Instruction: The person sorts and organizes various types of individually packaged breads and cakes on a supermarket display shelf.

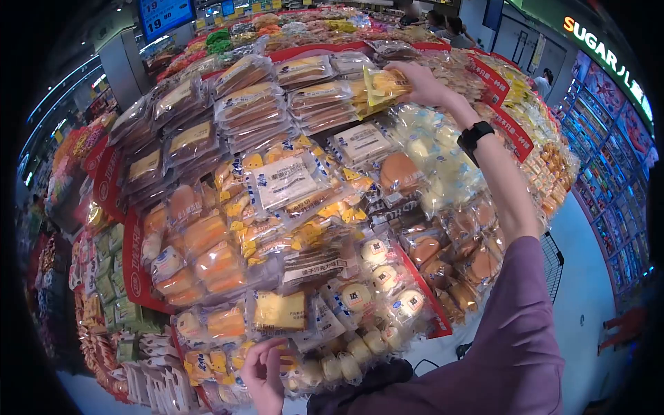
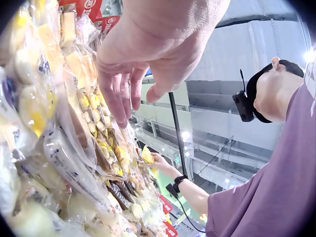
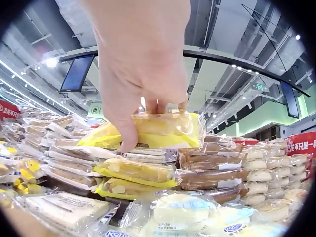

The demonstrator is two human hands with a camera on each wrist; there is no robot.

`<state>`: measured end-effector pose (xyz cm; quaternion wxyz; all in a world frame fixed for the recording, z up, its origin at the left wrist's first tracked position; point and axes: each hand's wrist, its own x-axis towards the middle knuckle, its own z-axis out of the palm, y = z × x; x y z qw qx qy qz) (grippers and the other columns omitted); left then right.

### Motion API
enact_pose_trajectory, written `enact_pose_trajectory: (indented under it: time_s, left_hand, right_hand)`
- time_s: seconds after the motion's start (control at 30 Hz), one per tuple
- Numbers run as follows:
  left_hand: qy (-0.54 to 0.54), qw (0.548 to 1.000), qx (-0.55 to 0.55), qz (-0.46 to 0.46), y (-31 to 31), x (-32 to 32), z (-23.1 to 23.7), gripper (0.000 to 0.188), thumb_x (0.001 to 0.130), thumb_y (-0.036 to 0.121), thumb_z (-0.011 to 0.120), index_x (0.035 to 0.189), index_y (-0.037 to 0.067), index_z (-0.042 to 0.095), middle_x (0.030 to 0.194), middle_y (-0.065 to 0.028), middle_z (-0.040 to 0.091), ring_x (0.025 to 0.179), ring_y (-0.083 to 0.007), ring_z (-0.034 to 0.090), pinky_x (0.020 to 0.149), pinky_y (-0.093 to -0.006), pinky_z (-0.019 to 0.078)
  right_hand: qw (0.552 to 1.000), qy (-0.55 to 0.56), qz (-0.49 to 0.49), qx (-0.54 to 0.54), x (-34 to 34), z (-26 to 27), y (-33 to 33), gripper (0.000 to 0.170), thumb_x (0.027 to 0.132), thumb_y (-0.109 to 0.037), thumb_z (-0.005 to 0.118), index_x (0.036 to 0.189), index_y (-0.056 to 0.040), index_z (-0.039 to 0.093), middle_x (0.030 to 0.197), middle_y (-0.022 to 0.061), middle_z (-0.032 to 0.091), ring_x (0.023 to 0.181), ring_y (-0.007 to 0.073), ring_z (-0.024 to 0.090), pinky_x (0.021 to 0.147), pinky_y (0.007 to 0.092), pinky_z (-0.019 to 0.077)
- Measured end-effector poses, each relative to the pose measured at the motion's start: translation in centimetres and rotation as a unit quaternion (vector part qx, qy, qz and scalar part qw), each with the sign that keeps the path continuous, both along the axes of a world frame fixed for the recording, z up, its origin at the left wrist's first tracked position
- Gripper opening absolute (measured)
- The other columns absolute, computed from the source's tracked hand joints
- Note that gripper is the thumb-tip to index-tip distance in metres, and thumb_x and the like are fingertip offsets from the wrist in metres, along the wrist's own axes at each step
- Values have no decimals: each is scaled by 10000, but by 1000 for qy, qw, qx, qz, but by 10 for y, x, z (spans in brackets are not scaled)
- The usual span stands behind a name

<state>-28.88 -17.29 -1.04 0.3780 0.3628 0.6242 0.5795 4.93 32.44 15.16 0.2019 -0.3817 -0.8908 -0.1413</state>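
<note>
My right hand [image 1: 419, 84] grips a yellow-wrapped packet [image 1: 384, 86] at the back of the heaped display. In the right wrist view the thumb and fingers of the hand [image 3: 143, 84] pinch that packet [image 3: 168, 129] level, just above a stack of similar yellow packets [image 3: 133, 170]. The left hand [image 1: 265, 370] is over the display's near edge, beside a packet of pale square cake [image 1: 279, 309]. In the left wrist view this hand [image 2: 148, 54] hangs with loosely bent fingers and holds nothing.
Stacks of bagged bread [image 1: 250, 104] stand left of the yellow packets, with red signs [image 1: 509, 128] along the right. Round cakes [image 1: 375, 250] lie near the front. A black wire basket [image 1: 551, 263] is right of the display, and people are in the background.
</note>
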Motion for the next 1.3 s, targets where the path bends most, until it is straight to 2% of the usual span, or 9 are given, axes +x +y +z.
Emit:
enact_pose_trajectory:
  time_s: [0.2, 0.23, 0.5, 0.63, 0.77, 0.87, 1.03, 1.17, 1.3]
  left_hand:
    - [6, 1000, -5, 4, 14, 42, 4, 184, 1022, 129, 525, 1073, -27, 608, 1050, -162, 687, 799, -228, 705, 647, -300, 554]
    - [3, 1000, -6, 7, 16, 48, 5, 184, 1022, 129, 526, 1073, -28, 608, 1050, -164, 686, 799, -228, 705, 648, -305, 554]
    - [3, 999, -4, 34, 25, 69, 5, 198, 1020, 141, 538, 1075, -37, 607, 1039, -173, 680, 804, -233, 703, 655, -317, 557]
    - [-4, 999, -4, 39, 28, 68, 2, 188, 1018, 131, 539, 1075, -35, 606, 1038, -174, 681, 811, -234, 705, 656, -313, 556]
    - [-15, 999, 4, 36, 25, 61, 0, 169, 1016, 108, 536, 1071, -37, 603, 1039, -170, 683, 819, -235, 707, 658, -305, 557]
    - [-42, 998, 15, 41, 22, 52, -4, 156, 1013, 87, 533, 1064, -43, 601, 1043, -165, 684, 824, -236, 709, 659, -301, 558]
    - [-37, 998, 9, 49, 17, 39, -1, 139, 997, 45, 526, 1053, -54, 605, 1019, -157, 691, 810, -233, 712, 647, -301, 563]
    - [-35, 999, -37, 14, 0, 23, -4, 230, 1004, 131, 575, 1192, 19, 643, 1095, -124, 704, 894, -156, 677, 763, -262, 532]
    - [-71, 996, -2, 62, -2, 17, 0, 207, 1003, 92, 564, 1155, -22, 646, 1012, -102, 707, 857, -142, 666, 735, -268, 540]
  right_hand:
    - [997, -2, 83, 2, -27, -8, 56, 743, 733, -145, 797, 1398, -111, 467, 1263, 131, 602, 1189, 338, 539, 1017, 421, 426]
    - [995, -26, 87, 44, -31, -18, 67, 644, 818, -103, 704, 1413, -145, 459, 1286, 114, 592, 1213, 334, 534, 1016, 447, 446]
    - [996, -9, 60, 67, -41, -63, 66, 517, 1009, -219, 477, 1503, -129, 353, 1461, 208, 449, 1331, 366, 449, 1097, 457, 376]
    - [997, -58, -12, 53, -39, -66, 75, 606, 964, -131, 415, 1550, -182, 266, 1527, 189, 364, 1398, 348, 383, 1119, 541, 341]
    - [991, -87, 25, -97, -44, -19, 70, 640, 883, -118, 460, 1508, -74, 332, 1510, 237, 385, 1384, 384, 388, 1134, 432, 355]
    - [993, 47, 79, -77, -80, 8, 64, 572, 900, -151, 470, 1457, -43, 403, 1426, 246, 480, 1340, 380, 444, 1118, 432, 376]
    - [992, -50, 101, 61, -165, 19, 41, 489, 931, -236, 614, 1391, -110, 503, 1311, 160, 598, 1162, 337, 598, 963, 457, 496]
    - [991, -133, 29, 11, -196, 12, 71, 380, 918, -141, 601, 1298, -135, 594, 1290, 167, 614, 1172, 326, 591, 954, 445, 494]
    - [985, 67, 117, -109, -194, 6, 96, 414, 877, -160, 603, 1288, -112, 593, 1219, 192, 644, 1125, 355, 608, 960, 457, 483]
